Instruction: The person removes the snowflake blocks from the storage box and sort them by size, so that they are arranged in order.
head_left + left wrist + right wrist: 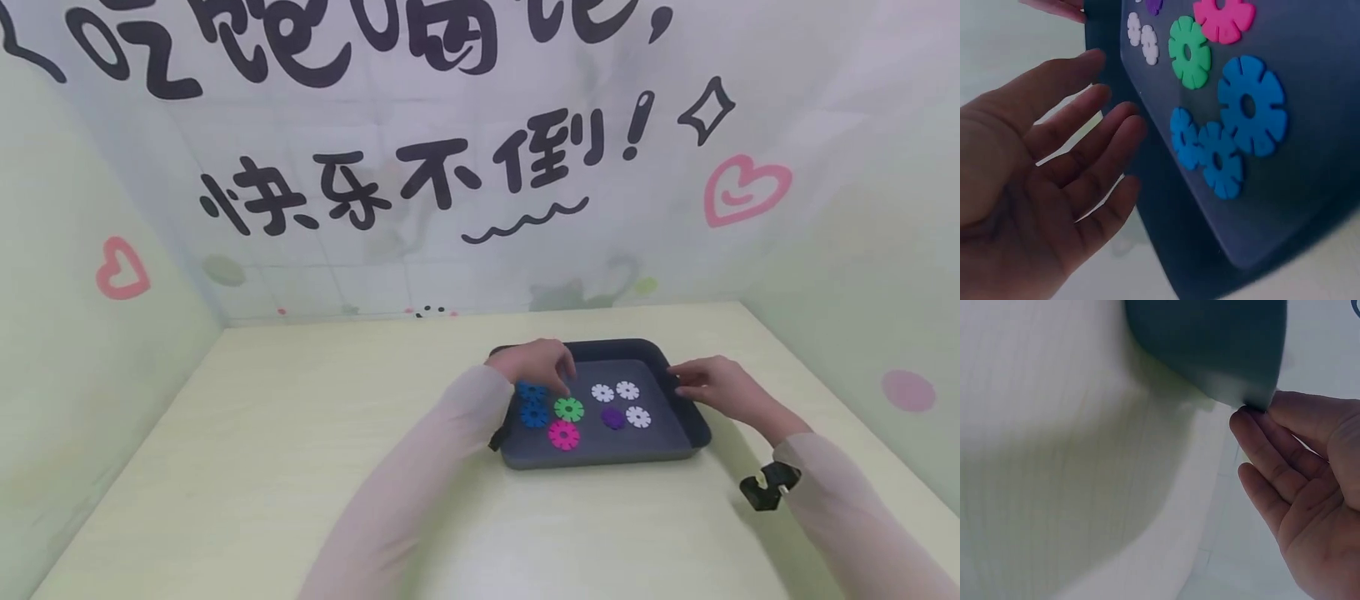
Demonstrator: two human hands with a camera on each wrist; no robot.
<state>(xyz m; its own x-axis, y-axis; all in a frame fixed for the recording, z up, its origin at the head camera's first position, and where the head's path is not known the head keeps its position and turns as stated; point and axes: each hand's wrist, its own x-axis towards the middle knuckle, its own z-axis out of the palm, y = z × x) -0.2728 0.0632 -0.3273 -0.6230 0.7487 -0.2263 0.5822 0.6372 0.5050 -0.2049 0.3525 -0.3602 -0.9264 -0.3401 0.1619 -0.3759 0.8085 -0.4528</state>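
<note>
A dark grey tray (600, 457) sits on the table with flower-shaped notched discs in it. My left hand (534, 364) hovers at the tray's far left edge, fingers loosely bent and holding nothing; in the left wrist view they overlap the rim. Nearest to it are blue discs (1252, 105), with a green disc (569, 409) and a pink disc (563, 435) beside them. White discs (638, 417) and a purple disc (612, 418) lie toward the right. My right hand (727, 387) pinches the tray's right rim between thumb and fingers, as the right wrist view shows.
The pale wooden table (300, 442) extends left of the tray and in front of it. A wall (420, 275) with large writing rises at the back, and side walls stand left and right. Each wrist wears a black device (770, 486).
</note>
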